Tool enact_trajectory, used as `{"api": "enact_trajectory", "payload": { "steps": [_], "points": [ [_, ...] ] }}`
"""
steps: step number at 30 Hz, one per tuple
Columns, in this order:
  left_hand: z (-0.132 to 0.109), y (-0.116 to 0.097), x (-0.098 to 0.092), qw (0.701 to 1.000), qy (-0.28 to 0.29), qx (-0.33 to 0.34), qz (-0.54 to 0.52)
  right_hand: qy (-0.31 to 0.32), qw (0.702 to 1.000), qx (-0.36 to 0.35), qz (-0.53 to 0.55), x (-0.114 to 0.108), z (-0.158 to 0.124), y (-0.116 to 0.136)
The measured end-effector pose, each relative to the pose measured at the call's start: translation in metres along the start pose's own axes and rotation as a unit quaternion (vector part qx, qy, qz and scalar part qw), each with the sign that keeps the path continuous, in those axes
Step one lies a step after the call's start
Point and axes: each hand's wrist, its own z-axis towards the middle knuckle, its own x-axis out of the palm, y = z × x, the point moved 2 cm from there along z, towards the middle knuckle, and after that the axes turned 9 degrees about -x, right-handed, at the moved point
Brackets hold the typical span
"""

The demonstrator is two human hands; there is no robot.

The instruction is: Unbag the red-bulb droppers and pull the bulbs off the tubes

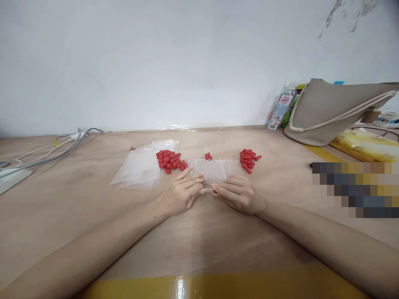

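Between my two hands a thin clear dropper tube (pixel 207 190) lies level. My left hand (pixel 184 191) has its fingers closed at the tube's left end. Under the fingertips of my right hand (pixel 240 193), a bit of a red rubber bulb (pixel 215 191) shows at the other end; whether it is fitted on the tube is hidden. Just beyond my fingers lies a row of clear tubes (pixel 215 168), side by side. Red rubber bulbs (pixel 168 160) are heaped to its left, with another pile of red bulbs (pixel 247 160) to its right. A few red bulbs (pixel 208 156) lie behind the row.
Clear plastic bags (pixel 137 166) lie flat left of the bulbs. Cables (pixel 75 141) run along the far left. A grey-beige bag (pixel 330 110), a labelled bottle (pixel 282 108) and a yellow package (pixel 368 143) stand at the right by the wall. A blurred-out patch covers the right edge.
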Motion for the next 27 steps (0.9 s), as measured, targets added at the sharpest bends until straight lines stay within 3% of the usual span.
{"api": "enact_trajectory", "payload": {
  "steps": [6, 10, 13, 18, 23, 25, 27],
  "points": [
    [-0.006, 0.009, -0.003, 0.999, -0.033, -0.030, -0.017, -0.005, 1.000, 0.008, -0.002, -0.006, -0.008, -0.007],
    [-0.011, 0.033, -0.005, 0.978, -0.102, -0.182, -0.021, -0.047, 0.986, 0.159, -0.035, -0.017, -0.014, -0.026],
    [-0.010, 0.047, 0.000, 0.966, -0.108, -0.236, 0.003, -0.080, 0.962, 0.258, -0.023, -0.023, -0.015, -0.042],
    [-0.004, 0.059, 0.010, 0.965, -0.095, -0.242, 0.029, -0.086, 0.913, 0.396, -0.039, -0.031, -0.018, -0.068],
    [0.000, 0.057, 0.013, 0.962, -0.093, -0.255, 0.011, -0.140, 0.827, 0.545, 0.012, -0.031, -0.038, -0.101],
    [0.001, 0.054, 0.013, 0.963, -0.084, -0.255, 0.002, -0.167, 0.800, 0.575, 0.034, -0.030, -0.048, -0.111],
    [0.000, 0.049, 0.013, 0.967, -0.068, -0.244, -0.011, -0.162, 0.798, 0.580, 0.027, -0.031, -0.054, -0.117]
  ]
}}
